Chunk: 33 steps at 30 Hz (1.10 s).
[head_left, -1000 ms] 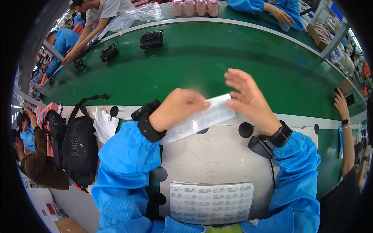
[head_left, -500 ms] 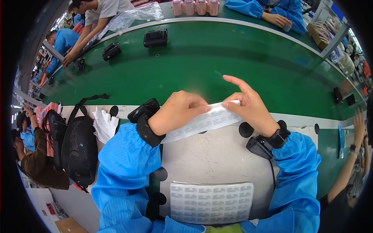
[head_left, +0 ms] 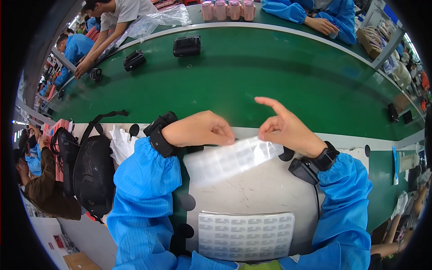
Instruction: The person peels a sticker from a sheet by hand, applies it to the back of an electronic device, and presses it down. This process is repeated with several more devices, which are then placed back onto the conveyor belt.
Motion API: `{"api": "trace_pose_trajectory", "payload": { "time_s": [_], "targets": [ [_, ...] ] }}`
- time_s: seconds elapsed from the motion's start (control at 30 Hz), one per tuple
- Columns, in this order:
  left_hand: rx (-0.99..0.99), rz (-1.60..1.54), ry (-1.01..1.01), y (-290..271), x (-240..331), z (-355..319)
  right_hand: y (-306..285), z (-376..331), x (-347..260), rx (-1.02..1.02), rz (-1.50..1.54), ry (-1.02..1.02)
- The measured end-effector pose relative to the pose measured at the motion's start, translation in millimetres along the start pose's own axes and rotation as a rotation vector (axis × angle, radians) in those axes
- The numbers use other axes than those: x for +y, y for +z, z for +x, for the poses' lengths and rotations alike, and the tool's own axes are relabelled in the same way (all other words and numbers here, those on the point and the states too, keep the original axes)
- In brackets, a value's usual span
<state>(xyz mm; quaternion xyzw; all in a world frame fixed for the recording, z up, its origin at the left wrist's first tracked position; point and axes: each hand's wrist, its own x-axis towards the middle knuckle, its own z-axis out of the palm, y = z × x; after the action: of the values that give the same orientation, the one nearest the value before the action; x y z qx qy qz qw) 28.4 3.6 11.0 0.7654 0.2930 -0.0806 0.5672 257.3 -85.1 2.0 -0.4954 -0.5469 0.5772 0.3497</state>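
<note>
A label strip, white and shiny, hangs over the upper half of the pale board, its long axis running from half past eight up to half past two, so the free end points to half past eight and dips lower; motion blurs its labels. There is one strip in the air and one label sheet at six o'clock, squared to the board's near edge with its long side across. On the green desk, three black cases line up from ten to past eleven o'clock, two small black blocks sit near three, and four pink holders stand side by side at twelve, beyond the rail. At about nine o'clock a glove lies beside a black bag. The right hand has thumb and bent fingers closed on the strip's upper edge near its half-past-two end, forefinger stretched toward ten o'clock. The left hand, knuckles up, reaches toward three o'clock, thumb and fingertips close together at the strip's upper edge; whether they grip it, I cannot tell.
</note>
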Motion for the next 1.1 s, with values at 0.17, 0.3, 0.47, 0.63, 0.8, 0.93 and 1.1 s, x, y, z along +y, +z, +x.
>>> {"api": "trace_pose_trajectory", "payload": {
  "time_s": [0.17, 0.3, 0.47, 0.63, 0.8, 0.93, 1.1],
  "targets": [
    [0.626, -0.101, 0.216, -30.5, -16.1, 20.7, -3.6, -5.5, -7.7, -0.211, -0.182, 0.036],
    [1.352, 0.627, 0.060, -113.1, -65.5, 62.1, 5.2, -3.0, -13.5, -0.212, -0.136, 0.031],
    [1.362, 0.839, -0.329, -148.8, -60.3, 130.3, -1.2, -0.7, -1.6, -0.043, -0.053, -0.003],
    [1.369, 0.543, -0.484, -164.6, -49.2, 140.6, -1.5, 0.1, -4.1, -0.008, -0.037, -0.015],
    [1.226, 0.098, -0.298, -176.8, -55.8, 113.4, 1.2, 1.8, -4.4, 0.078, 0.019, -0.089],
    [0.742, -1.169, 0.377, -139.1, -22.3, 78.0, -0.7, 1.2, -10.2, 0.262, 0.101, -0.131],
    [0.161, -1.340, 0.571, -36.3, 18.2, 52.0, 0.5, -1.1, -12.3, 0.343, 0.296, -0.148]
  ]
}}
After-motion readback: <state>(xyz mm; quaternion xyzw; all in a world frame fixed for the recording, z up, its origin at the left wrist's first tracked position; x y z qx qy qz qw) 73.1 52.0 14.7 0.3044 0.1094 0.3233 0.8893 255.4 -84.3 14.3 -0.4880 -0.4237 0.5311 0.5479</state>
